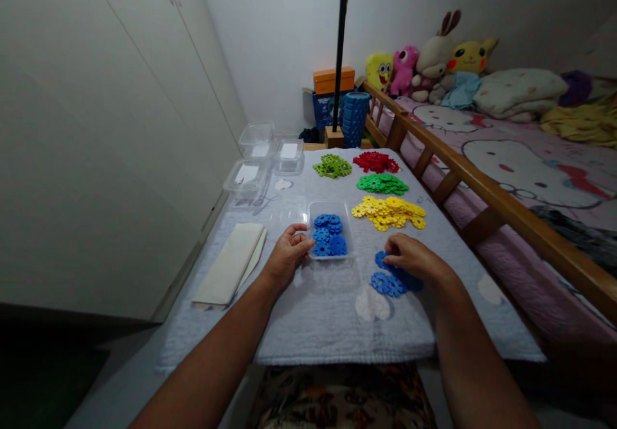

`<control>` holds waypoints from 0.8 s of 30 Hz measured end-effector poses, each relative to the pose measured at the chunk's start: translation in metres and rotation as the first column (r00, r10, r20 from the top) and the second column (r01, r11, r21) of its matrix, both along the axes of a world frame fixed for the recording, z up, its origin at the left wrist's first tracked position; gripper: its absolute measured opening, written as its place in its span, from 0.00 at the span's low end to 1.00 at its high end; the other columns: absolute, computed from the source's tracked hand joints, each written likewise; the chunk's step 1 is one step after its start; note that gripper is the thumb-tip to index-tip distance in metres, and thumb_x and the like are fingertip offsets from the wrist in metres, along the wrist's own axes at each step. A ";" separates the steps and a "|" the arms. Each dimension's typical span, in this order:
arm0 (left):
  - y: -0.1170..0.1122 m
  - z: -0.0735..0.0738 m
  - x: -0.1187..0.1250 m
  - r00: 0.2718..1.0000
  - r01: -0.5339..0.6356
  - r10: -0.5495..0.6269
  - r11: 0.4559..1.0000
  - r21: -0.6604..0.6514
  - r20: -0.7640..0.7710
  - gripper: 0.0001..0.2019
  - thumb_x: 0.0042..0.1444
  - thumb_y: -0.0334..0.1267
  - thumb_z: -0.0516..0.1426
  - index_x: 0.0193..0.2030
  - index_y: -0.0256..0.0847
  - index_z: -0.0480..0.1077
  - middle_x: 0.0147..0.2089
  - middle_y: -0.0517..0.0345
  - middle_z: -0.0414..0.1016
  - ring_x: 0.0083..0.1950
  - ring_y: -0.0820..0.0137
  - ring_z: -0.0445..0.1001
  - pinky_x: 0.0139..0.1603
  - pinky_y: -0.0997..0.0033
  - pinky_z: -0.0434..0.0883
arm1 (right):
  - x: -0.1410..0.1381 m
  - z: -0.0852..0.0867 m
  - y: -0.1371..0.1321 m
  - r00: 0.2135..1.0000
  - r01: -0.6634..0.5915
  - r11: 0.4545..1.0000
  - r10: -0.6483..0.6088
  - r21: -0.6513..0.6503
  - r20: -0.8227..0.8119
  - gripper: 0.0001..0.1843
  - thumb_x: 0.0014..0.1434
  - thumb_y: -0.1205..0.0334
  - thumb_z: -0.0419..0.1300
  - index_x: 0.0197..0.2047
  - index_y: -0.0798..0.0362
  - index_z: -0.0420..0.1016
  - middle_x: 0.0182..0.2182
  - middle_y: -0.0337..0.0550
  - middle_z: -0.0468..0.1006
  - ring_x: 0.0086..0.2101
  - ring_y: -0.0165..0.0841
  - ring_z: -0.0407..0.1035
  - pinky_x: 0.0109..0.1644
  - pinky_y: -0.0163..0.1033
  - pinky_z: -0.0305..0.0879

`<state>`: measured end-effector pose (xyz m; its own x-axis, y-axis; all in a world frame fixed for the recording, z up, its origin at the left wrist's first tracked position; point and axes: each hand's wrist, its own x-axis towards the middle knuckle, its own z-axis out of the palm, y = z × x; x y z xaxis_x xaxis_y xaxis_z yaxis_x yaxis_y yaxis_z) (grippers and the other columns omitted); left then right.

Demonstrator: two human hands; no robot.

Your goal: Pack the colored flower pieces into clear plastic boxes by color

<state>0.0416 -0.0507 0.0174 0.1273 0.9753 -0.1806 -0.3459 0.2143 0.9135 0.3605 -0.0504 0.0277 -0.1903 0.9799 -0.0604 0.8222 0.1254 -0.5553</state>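
Observation:
A clear plastic container (350, 227) stands in the middle of the table, holding several blue flower-shaped discs (330, 236). My left hand (288, 252) grips its left side, with the thumb and fingers at the rim. Over the small pile of blue discs (388, 283) on the right is my right hand (412, 257), its fingers pinched on a blue disc (380, 260). Part of that pile is hidden under the right hand. An open clear lid (288, 209) appears to lie at the container's left.
Beyond lie piles of yellow discs (389, 212), green discs (382, 183), red discs (376, 161) and lime-green discs (332, 166). Clear containers (245, 178) with white paper stand back left. A folded cream cloth (230, 264) lies left. A wooden bed rail (453, 182) runs along the right.

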 end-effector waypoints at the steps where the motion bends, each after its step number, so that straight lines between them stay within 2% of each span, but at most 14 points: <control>1: 0.000 0.001 0.000 1.000 -0.004 0.004 1.000 -0.006 0.001 0.29 0.40 0.41 0.73 0.47 0.42 0.66 0.26 0.72 0.66 0.22 0.81 0.63 0.24 0.80 0.65 | 0.000 0.001 0.000 0.999 -0.004 1.000 0.004 -0.012 -0.039 0.06 0.47 0.66 0.65 0.26 0.50 0.70 0.27 0.39 0.74 0.29 0.33 0.66 0.32 0.37 0.58; 7: -0.001 0.005 0.002 0.999 -0.007 0.007 1.000 -0.018 0.033 0.27 0.41 0.41 0.72 0.46 0.41 0.67 0.24 0.72 0.65 0.21 0.80 0.62 0.23 0.80 0.65 | -0.006 0.006 0.000 0.968 -0.029 0.994 0.003 -0.101 -0.252 0.06 0.48 0.67 0.62 0.26 0.50 0.67 0.23 0.36 0.70 0.25 0.30 0.63 0.27 0.34 0.54; 11: -0.001 0.006 0.003 0.999 -0.006 0.006 1.000 -0.009 0.037 0.25 0.42 0.40 0.70 0.46 0.41 0.67 0.24 0.72 0.65 0.22 0.79 0.62 0.23 0.80 0.65 | -0.010 0.006 0.000 0.909 -0.012 0.992 -0.043 -0.129 -0.416 0.05 0.50 0.62 0.60 0.32 0.50 0.70 0.25 0.35 0.69 0.25 0.29 0.62 0.27 0.35 0.56; 13: -0.001 0.007 0.003 0.999 -0.007 0.008 1.000 -0.006 0.038 0.25 0.42 0.39 0.70 0.46 0.40 0.67 0.24 0.72 0.65 0.22 0.79 0.62 0.23 0.80 0.65 | -0.012 0.008 0.001 0.900 0.010 0.993 -0.059 -0.116 -0.432 0.07 0.50 0.60 0.60 0.35 0.51 0.72 0.26 0.36 0.71 0.26 0.30 0.64 0.29 0.35 0.58; 15: -0.001 0.007 0.003 0.999 -0.010 0.010 1.000 -0.007 0.043 0.25 0.42 0.39 0.70 0.46 0.40 0.67 0.24 0.72 0.64 0.22 0.79 0.61 0.23 0.80 0.64 | -0.013 0.011 0.003 0.905 0.015 0.994 -0.061 -0.112 -0.421 0.07 0.50 0.60 0.60 0.33 0.52 0.73 0.27 0.37 0.72 0.27 0.31 0.65 0.29 0.36 0.59; 19: -0.001 0.007 0.002 0.999 -0.006 0.007 1.000 -0.015 0.047 0.25 0.42 0.40 0.71 0.46 0.41 0.67 0.24 0.72 0.64 0.22 0.80 0.61 0.23 0.80 0.65 | -0.014 0.014 0.003 0.910 -0.027 0.988 -0.040 -0.155 -0.412 0.03 0.49 0.62 0.59 0.29 0.52 0.71 0.24 0.37 0.70 0.25 0.29 0.63 0.27 0.34 0.57; 24: -0.001 0.006 0.002 0.999 0.001 0.000 1.000 -0.021 0.047 0.26 0.42 0.40 0.71 0.47 0.41 0.66 0.24 0.72 0.65 0.21 0.79 0.62 0.23 0.79 0.65 | -0.015 0.015 0.004 0.892 -0.057 0.976 -0.044 -0.210 -0.450 0.07 0.51 0.58 0.61 0.30 0.52 0.71 0.24 0.36 0.70 0.25 0.29 0.63 0.26 0.33 0.57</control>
<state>0.0440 -0.0519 0.0237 0.1370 0.9712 -0.1950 -0.3882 0.2338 0.8914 0.3452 -0.0467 0.0431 -0.2530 0.9520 -0.1724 0.4769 -0.0323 -0.8783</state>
